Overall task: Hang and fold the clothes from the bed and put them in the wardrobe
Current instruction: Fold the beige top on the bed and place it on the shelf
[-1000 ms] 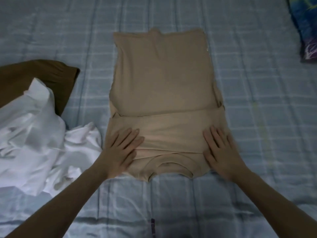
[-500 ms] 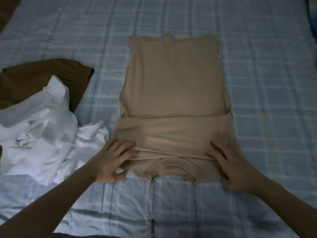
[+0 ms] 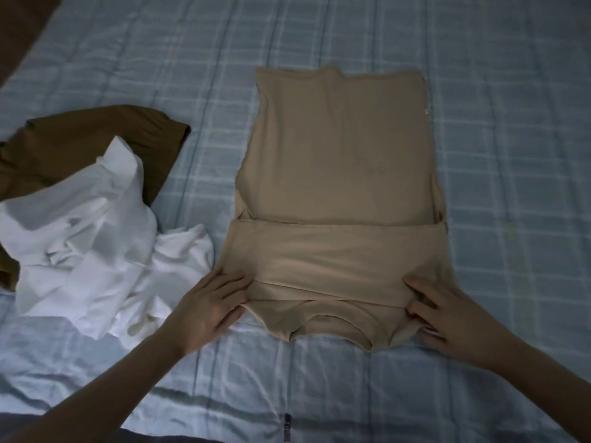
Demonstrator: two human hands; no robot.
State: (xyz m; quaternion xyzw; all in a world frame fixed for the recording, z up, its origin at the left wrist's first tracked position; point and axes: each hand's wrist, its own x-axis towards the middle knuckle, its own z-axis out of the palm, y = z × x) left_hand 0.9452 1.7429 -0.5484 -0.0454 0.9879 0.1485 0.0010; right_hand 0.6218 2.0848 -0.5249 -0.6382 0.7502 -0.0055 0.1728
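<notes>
A beige knit t-shirt (image 3: 339,187), already folded narrow with its sleeves tucked across, lies flat on the blue checked bed sheet (image 3: 511,155) toward the middle of the bed, its neckline at the near end. The left hand (image 3: 211,306) rests at the shirt's near left edge with fingers fairly straight, tips touching the folded band; the right hand (image 3: 447,318) curls its fingers into the near right corner, seemingly gathering cloth, though whether it truly pinches is hard to tell. The step in hand looks to be folding the near end up over the body. Doing it well calls for both hands taking matching corners, lifting evenly and laying the edge square. A crumpled white garment (image 3: 89,238) and a brown cloth (image 3: 96,145) wait toward the bed's left edge.
</notes>
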